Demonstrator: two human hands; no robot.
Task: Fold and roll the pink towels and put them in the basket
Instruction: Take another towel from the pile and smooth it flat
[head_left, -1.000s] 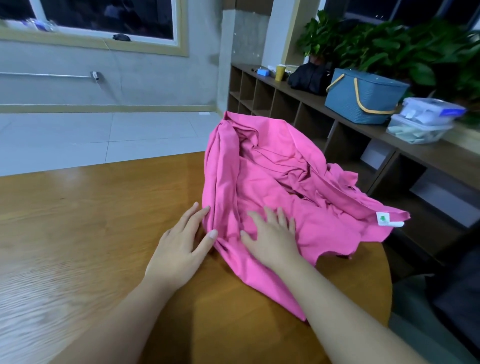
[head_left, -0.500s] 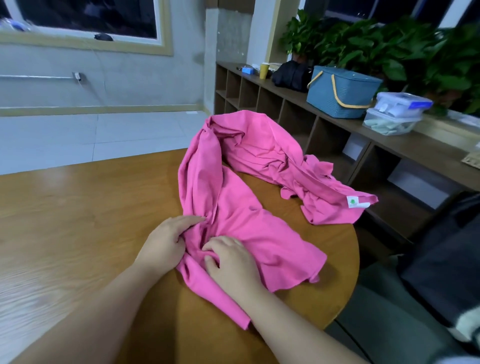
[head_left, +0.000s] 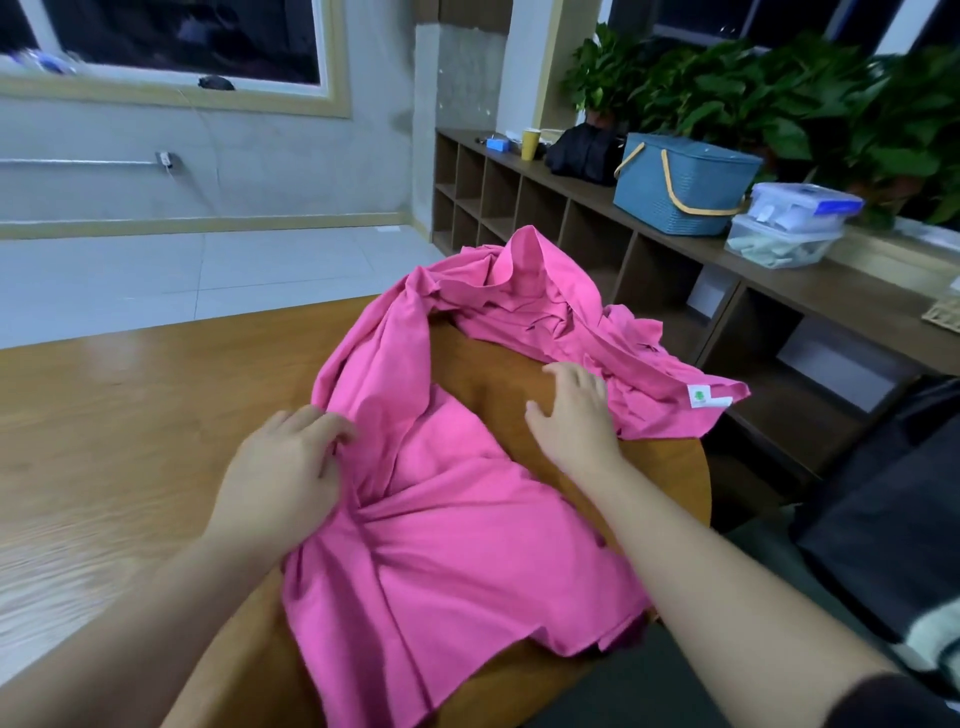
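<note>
Tabletop (head_left: 130, 415) of brown wood carries the crumpled pink cloth towel (head_left: 457, 545), spread in a loop w/ bare wood showing in the middle. My left hand (head_left: 283, 478) rests on its left edge, fingers (head_left: 332, 423) curled into the fabric, gripping a fold. My right hand (head_left: 576, 415) lies flat on bare wood, fingers (head_left: 571, 374) spread, tips touching the towel's far part. Blue woven basket (head_left: 685, 187) w/ yellow handle sits on the wooden shelf unit (head_left: 779, 280), far right, well apart.

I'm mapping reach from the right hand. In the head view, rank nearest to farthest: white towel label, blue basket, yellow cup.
From the right hand:
1. White towel label, just right, on the pink towel.
2. Blue woven basket, on the shelf top, beyond and right.
3. Yellow paper cup, farther back along the shelf.
</note>
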